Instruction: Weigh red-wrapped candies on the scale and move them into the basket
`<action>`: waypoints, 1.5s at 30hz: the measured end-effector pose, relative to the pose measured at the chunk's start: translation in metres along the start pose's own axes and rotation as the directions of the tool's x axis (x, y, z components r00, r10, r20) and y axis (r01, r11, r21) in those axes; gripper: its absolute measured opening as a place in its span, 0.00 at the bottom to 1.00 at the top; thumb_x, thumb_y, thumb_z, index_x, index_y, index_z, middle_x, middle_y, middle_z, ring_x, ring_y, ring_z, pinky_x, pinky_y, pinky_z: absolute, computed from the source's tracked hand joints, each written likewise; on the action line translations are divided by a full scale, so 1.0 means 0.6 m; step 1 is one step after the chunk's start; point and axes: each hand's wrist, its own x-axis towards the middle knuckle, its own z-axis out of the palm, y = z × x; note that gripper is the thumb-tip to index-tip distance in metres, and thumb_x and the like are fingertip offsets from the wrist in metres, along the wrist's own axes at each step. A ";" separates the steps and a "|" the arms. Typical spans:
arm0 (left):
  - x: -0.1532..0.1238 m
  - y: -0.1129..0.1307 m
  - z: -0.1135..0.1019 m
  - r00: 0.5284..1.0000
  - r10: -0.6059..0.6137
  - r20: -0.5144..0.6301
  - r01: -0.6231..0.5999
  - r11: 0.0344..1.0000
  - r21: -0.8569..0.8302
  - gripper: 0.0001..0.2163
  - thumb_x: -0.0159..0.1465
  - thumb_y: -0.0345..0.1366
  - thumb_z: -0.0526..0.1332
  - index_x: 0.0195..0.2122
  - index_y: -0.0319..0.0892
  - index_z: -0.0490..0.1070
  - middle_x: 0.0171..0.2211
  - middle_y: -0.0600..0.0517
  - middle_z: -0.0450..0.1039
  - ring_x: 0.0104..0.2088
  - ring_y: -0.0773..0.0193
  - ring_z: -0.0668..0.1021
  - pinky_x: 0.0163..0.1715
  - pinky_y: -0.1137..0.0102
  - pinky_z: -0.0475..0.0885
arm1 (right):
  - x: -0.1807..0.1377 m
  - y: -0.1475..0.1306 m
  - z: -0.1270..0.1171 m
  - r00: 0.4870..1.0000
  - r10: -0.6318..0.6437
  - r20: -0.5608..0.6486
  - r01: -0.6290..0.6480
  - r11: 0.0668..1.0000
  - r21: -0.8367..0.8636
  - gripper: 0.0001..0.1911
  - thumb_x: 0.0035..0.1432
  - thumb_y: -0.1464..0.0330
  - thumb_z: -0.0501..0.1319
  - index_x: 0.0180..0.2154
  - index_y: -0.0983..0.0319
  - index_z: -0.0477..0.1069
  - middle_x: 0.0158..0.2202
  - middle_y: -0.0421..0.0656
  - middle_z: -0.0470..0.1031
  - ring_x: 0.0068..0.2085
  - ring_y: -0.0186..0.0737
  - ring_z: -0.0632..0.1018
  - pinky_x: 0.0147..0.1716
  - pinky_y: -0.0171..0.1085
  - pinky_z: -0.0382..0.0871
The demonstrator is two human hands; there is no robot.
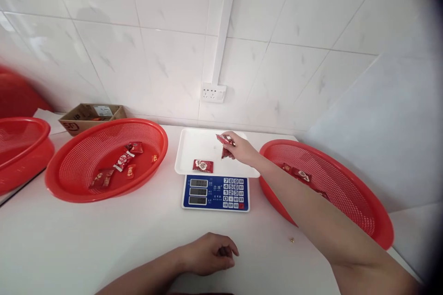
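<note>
My right hand (240,149) reaches over the white tray (194,147) of the weighing scale (215,192) and pinches red candy packets (224,142) in its fingers. One red packet (202,165) lies on the tray near its front edge. My left hand (210,253) rests on the white table close to me, fingers curled in, with nothing visible in it.
A red mesh basket (69,166) at the left holds several red packets. Another red basket (349,193) at the right holds a few more, under my right arm. A cardboard box (92,116) and a further red basket (20,147) stand far left. A wall socket (213,92) is behind the scale.
</note>
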 end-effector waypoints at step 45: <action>-0.001 0.012 -0.001 1.000 -0.012 0.000 0.012 0.998 0.059 0.12 0.58 0.35 0.56 0.43 0.40 0.71 0.35 0.50 0.72 0.34 0.63 0.72 0.37 0.71 0.67 | -0.051 0.098 -0.146 0.902 0.196 -0.384 -0.192 0.980 0.050 0.18 0.60 0.68 0.53 0.53 0.60 0.62 0.56 0.49 0.65 0.37 0.34 0.77 0.34 0.34 0.74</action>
